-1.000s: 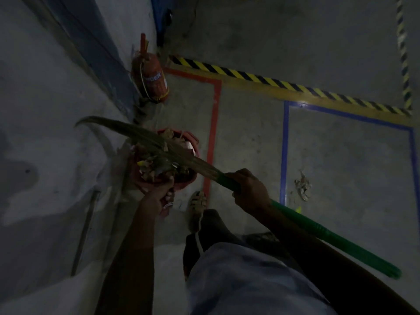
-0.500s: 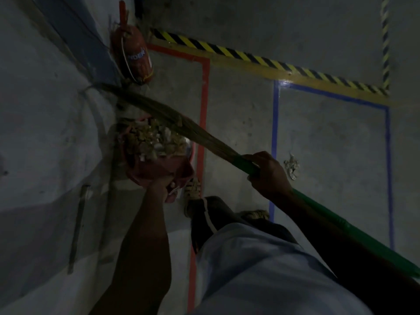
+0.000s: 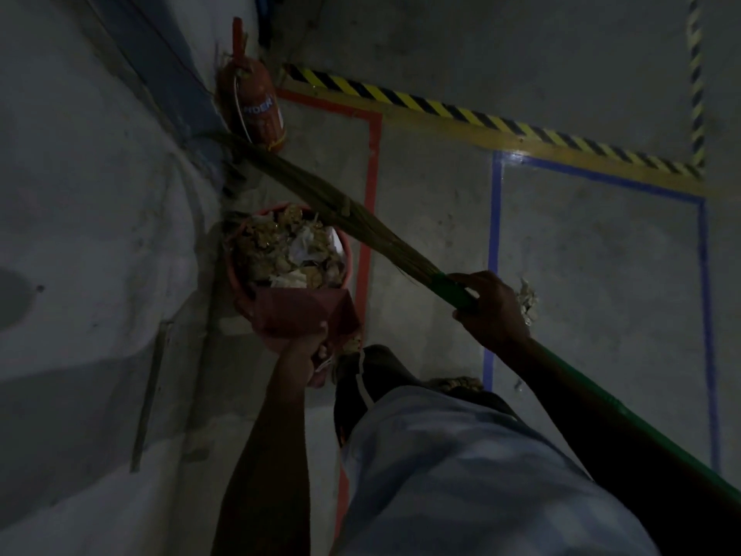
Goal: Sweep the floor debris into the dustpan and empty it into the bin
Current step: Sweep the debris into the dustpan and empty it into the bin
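Observation:
My left hand (image 3: 305, 350) grips the handle of a dark red dustpan (image 3: 304, 311), tipped mouth-down over the near rim of a red bin (image 3: 348, 256). The bin stands by the wall, heaped with brownish debris and paper scraps (image 3: 280, 250). My right hand (image 3: 494, 311) grips the broom at the top of its green handle (image 3: 601, 399). The broom's straw bristles (image 3: 320, 194) slant up-left past the bin's far right rim toward the wall. One crumpled scrap (image 3: 527, 299) lies on the floor just right of my right hand.
A red fire extinguisher (image 3: 256, 108) stands against the wall (image 3: 100, 194) behind the bin. Red tape (image 3: 371, 186), blue tape (image 3: 495, 234) and a yellow-black hazard strip (image 3: 481, 114) mark the concrete floor. My sandalled foot (image 3: 373, 375) is right beside the bin.
The dustpan has tipped forward, its underside now showing, and the debris lies in the bin. The broom bristles have swung off the bin top toward its right rim.

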